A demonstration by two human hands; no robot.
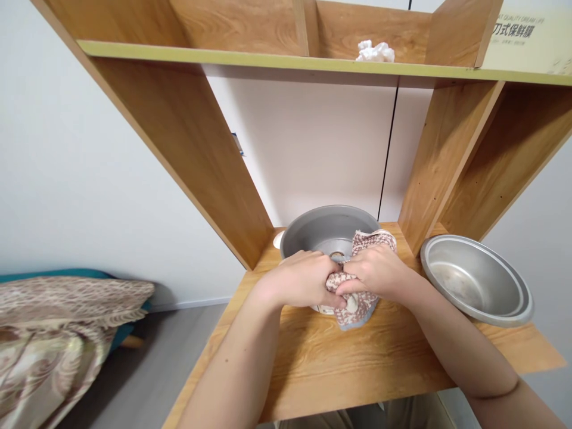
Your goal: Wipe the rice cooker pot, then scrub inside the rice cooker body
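Forearms [241, 348]: nearest the camera, reaching in from the bottom corners and converging over the wooden tabletop [353, 363].
Left hand [310, 279]: fingers curled in, gripping the bunched middle of the patterned cloth [363, 311].
Right hand [374, 273]: thumb and fingers closed on the same cloth, just beside the left.
Cloth position: at the near right side of the grey vessel [333, 215], one end hanging below the hands, the other by the rim.
Vessel floor: uncovered, with a brownish ring [336, 254] showing (stain or fitting, I cannot tell).
Metal pot [467, 280]: apart to the right, untouched, faint brownish marks inside.
Cloth work: seemingly underway, as both hands grip the cloth and it is not yet laid down; how much is left, I cannot tell.
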